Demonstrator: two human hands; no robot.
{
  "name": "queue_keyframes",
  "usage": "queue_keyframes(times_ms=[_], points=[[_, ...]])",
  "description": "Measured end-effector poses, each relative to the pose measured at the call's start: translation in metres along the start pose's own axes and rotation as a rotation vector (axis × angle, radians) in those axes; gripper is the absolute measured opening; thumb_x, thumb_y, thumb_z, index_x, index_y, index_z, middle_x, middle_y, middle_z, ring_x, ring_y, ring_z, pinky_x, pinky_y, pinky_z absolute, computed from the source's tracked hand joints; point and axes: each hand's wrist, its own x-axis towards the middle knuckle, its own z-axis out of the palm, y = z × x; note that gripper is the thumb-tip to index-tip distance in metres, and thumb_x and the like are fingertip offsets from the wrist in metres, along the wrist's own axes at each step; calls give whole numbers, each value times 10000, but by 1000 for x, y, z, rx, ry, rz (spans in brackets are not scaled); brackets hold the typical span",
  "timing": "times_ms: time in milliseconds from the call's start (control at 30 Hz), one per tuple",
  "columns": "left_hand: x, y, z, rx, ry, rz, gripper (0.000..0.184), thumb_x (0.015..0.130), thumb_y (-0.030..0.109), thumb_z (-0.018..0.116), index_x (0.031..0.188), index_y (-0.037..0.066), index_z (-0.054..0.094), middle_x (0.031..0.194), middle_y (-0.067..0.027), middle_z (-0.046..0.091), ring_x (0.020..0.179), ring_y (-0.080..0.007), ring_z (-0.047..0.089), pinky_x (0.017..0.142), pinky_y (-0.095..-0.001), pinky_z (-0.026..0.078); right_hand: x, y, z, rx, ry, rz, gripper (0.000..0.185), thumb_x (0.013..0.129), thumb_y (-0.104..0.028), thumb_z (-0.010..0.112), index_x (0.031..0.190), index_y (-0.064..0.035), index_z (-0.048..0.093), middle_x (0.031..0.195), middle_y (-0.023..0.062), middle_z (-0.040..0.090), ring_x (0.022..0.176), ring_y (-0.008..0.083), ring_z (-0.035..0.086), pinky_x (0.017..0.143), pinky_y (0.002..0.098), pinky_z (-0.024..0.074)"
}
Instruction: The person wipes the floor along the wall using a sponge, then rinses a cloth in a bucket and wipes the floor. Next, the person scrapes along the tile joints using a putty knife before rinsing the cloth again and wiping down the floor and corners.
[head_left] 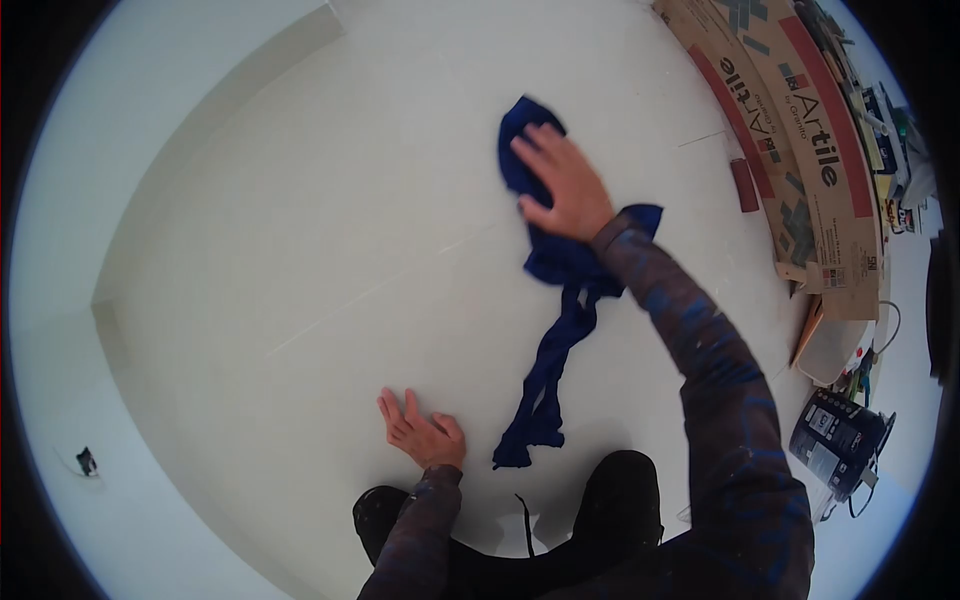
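A dark blue cloth [545,385] lies on the pale, glossy floor [330,220], bunched at its far end and trailing in a twisted strip toward my feet. On the bunched part rests my right hand [568,185], palm down, its fingers stretched out and slightly blurred; the cloth is under the palm and wrist, not gripped. My left hand [425,432] is set on the floor at the lower middle, fingers spread, holding nothing. The cloth's trailing end lies to the right of that hand, apart from it.
Long cardboard boxes [800,140] marked "Artile" line the right side, with a dark red cylinder [743,185] beside them. Below stands a dark bucket [838,440]. A white wall [150,130] curves along the left. My dark shoes [620,495] are at the bottom.
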Motion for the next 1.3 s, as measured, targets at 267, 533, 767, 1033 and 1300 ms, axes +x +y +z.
queue_keyframes(times_ms=[267, 533, 767, 1033, 1300], points=[[-3, -5, -5, -27, 75, -17, 624, 810, 161, 597, 1415, 46, 494, 1599, -227, 369, 1493, -428, 338, 1099, -572, 320, -90, -193, 18, 169, -262, -12, 810, 835, -361, 696, 1545, -77, 428, 1624, 234, 336, 1527, 417, 279, 1239, 562, 235], [-4, -12, 1, -36, -9, -140, 642, 804, 204, 642, 1429, 125, 517, 1592, -188, 393, 1480, -385, 363, 1070, -555, 350, -50, -213, 54, 78, -171, 88, 844, 802, -317, 715, 1550, -60, 419, 1618, 254, 335, 1509, 463, 289, 1208, 610, 260], [-1, -20, 4, -209, -36, -107, 621, 822, 243, 666, 1422, 141, 541, 1592, -180, 378, 1452, -382, 379, 1053, -552, 333, 203, -232, 164, 29, -84, -166, 797, 841, -341, 728, 1544, -98, 440, 1591, 221, 396, 1489, 405, 347, 1216, 525, 301], [-14, -25, 7, -341, -120, -128, 542, 839, 332, 685, 1374, 288, 614, 1582, -52, 445, 1452, -273, 400, 1043, -468, 341, 416, -328, 291, 115, -304, -574, 736, 884, -436, 683, 1546, -200, 465, 1599, 133, 428, 1494, 328, 373, 1218, 456, 349], [-15, -29, 1, -447, -162, -126, 450, 894, 316, 632, 1340, 266, 662, 1601, 2, 459, 1481, -189, 374, 1080, -386, 341, 429, -491, 401, 280, -193, -714, 760, 833, -459, 710, 1482, -106, 530, 1554, 220, 462, 1460, 391, 404, 1214, 472, 329]])
